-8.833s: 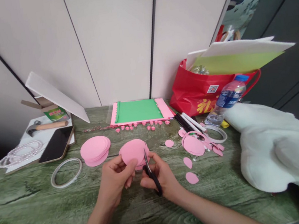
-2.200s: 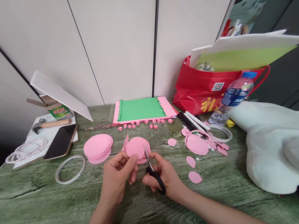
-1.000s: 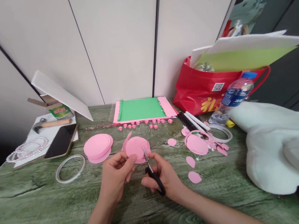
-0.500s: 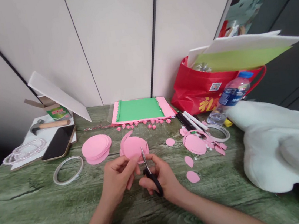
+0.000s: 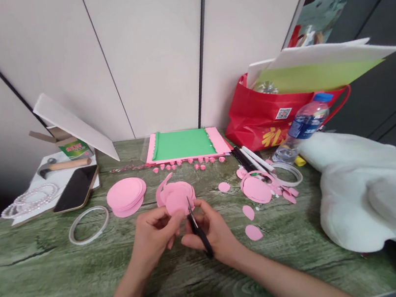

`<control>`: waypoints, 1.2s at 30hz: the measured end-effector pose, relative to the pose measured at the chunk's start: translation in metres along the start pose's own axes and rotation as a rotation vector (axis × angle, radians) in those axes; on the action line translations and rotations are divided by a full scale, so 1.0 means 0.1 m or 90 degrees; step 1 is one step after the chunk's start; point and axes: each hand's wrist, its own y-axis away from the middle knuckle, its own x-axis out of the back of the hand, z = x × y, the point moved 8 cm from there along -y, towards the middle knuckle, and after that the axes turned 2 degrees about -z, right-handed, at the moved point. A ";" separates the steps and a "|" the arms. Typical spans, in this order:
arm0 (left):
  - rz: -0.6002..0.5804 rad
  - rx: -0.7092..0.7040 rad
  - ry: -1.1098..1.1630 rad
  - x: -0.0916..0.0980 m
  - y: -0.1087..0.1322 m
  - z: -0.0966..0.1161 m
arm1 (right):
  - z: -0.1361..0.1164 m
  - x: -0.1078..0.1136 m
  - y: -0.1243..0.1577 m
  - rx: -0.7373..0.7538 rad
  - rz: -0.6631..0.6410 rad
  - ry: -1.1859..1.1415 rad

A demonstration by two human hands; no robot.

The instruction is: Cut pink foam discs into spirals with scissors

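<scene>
My left hand [image 5: 154, 235] pinches a pink paper disc [image 5: 176, 199] by its lower edge, just above the green table. A curled strip cut from the disc's rim hangs off its left side. My right hand [image 5: 214, 231] grips small black-handled scissors [image 5: 196, 225], their blades pointing up into the disc's lower right edge. Both hands are close together at the middle of the table.
A stack of pink discs [image 5: 126, 196] and a tape ring [image 5: 88, 225] lie to the left, with a phone [image 5: 76, 188], beads and a hammer beyond. Green and pink sheets [image 5: 182, 145] lie at the back. Pink scraps, pens, a bottle [image 5: 301, 129], a red bag [image 5: 270, 113] and white cloth [image 5: 368, 192] are on the right.
The scissors have worked round the disc. It has grown smaller, and a curled pink strip now hangs from its left side. Both hands stayed in about the same spot.
</scene>
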 end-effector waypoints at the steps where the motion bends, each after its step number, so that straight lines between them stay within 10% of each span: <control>1: 0.001 0.001 0.002 0.00 0.00 0.00 | 0.00 0.00 0.00 -0.001 0.000 0.002; 26: 0.147 -0.008 0.258 0.14 0.00 -0.01 | 0.13 0.01 0.03 -0.078 0.011 0.014; 36: 0.019 -0.002 0.150 -0.04 0.01 -0.03 | 0.09 -0.02 0.03 -0.068 0.010 0.006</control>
